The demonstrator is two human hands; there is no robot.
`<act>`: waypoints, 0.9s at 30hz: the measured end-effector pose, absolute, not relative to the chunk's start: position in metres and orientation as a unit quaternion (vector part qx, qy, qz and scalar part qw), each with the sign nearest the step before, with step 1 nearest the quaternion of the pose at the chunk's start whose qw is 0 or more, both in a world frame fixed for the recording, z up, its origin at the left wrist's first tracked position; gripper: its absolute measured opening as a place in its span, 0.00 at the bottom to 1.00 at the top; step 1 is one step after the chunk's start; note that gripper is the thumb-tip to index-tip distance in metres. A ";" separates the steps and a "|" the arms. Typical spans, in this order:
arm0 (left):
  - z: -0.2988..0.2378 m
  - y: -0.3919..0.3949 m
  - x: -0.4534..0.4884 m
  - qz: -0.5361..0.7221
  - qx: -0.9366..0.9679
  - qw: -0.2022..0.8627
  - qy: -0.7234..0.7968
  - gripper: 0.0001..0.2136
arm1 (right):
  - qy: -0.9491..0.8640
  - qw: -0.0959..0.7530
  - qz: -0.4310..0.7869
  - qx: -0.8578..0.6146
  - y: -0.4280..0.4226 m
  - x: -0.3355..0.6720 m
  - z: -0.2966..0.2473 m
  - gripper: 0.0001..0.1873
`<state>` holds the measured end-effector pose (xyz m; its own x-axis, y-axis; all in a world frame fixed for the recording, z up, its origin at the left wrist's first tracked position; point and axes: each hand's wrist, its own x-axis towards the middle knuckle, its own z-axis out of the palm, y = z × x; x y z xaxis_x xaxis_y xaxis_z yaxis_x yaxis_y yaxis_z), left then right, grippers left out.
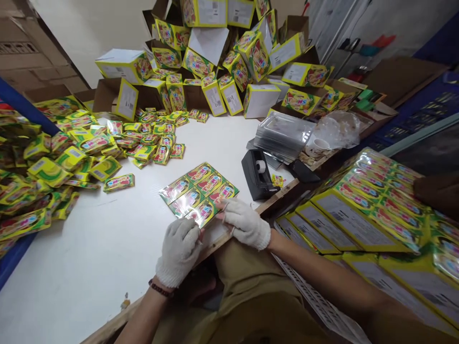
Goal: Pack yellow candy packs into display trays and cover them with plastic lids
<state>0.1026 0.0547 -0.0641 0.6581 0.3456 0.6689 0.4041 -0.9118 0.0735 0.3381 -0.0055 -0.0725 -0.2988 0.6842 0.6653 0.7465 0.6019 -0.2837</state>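
A flat pack [199, 191] of several small green, yellow and red printed boxes, covered in shiny clear plastic, lies on the white table [107, 248] near its front edge. My left hand [179, 249], in a white knit glove with the fingertips bare, is closed at the pack's near corner, its fingers curled. At the near right side, my gloved right hand [246, 223] has its bent fingers against the pack's edge, the thumb low and partly hidden. A black tape dispenser [256, 174] with a white core stands just right of the pack.
Loose small boxes [89, 153] are heaped at the left. Larger yellow-and-white cartons [215, 95] are piled along the back. Clear plastic sheets [283, 134] and a tape roll [316, 147] lie at the right. Stacked wrapped packs [351, 220] stand beside my right arm.
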 end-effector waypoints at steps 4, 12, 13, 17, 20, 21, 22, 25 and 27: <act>-0.064 0.060 0.106 -0.329 -0.919 0.057 -0.208 0.06 | -0.594 0.453 -0.077 -0.660 -0.023 0.396 -0.045 0.12; -0.067 0.060 0.106 -0.336 -0.920 0.049 -0.198 0.08 | -0.385 0.415 0.114 -0.816 -0.007 0.463 -0.064 0.16; -0.068 0.060 0.106 -0.334 -0.919 0.051 -0.200 0.08 | -0.382 0.424 0.116 -0.813 -0.005 0.460 -0.066 0.14; -0.072 0.061 0.106 -0.327 -0.920 0.063 -0.206 0.07 | -0.363 0.454 0.095 -0.808 -0.019 0.442 -0.059 0.14; -0.072 0.062 0.105 -0.327 -0.921 0.069 -0.202 0.08 | -0.339 0.490 0.086 -0.799 -0.043 0.426 -0.054 0.17; -0.072 0.063 0.105 -0.329 -0.920 0.070 -0.200 0.08 | -0.321 0.506 0.103 -0.794 -0.050 0.421 -0.056 0.18; -0.072 0.064 0.105 -0.330 -0.920 0.071 -0.198 0.08 | -0.299 0.521 0.130 -0.789 -0.054 0.417 -0.059 0.19; -0.070 0.065 0.105 -0.326 -0.923 0.072 -0.189 0.09 | -0.242 0.543 0.209 -0.776 -0.057 0.414 -0.077 0.21; -0.070 0.066 0.105 -0.323 -0.925 0.071 -0.189 0.09 | -0.230 0.542 0.223 -0.777 -0.055 0.417 -0.090 0.23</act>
